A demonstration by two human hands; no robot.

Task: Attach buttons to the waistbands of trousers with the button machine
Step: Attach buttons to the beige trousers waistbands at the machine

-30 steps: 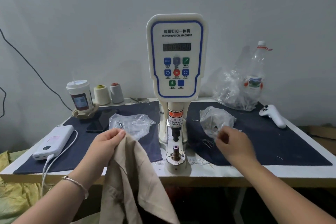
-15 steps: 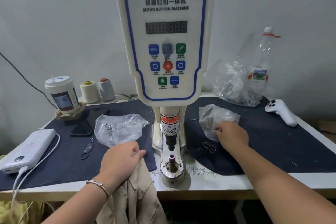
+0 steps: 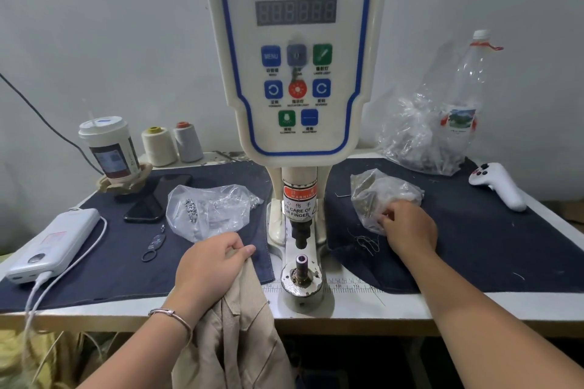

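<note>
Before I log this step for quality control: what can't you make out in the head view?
- Right hand: fingertips are buried in the crumpled plastic bag; whether they pinch a button is hidden.
- Trousers: cut off by the bottom edge; the waistband is under the left hand.
- Machine display: digits blurred.

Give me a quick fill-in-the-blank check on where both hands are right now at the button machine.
1. The left hand grips the beige ____.
2. The right hand reaches into a clear plastic ____.
3. The white power bank lies at the table's ____ edge.
4. The machine's warning label says to take care of your ____.

Missing: trousers; bag; left; finger
</note>
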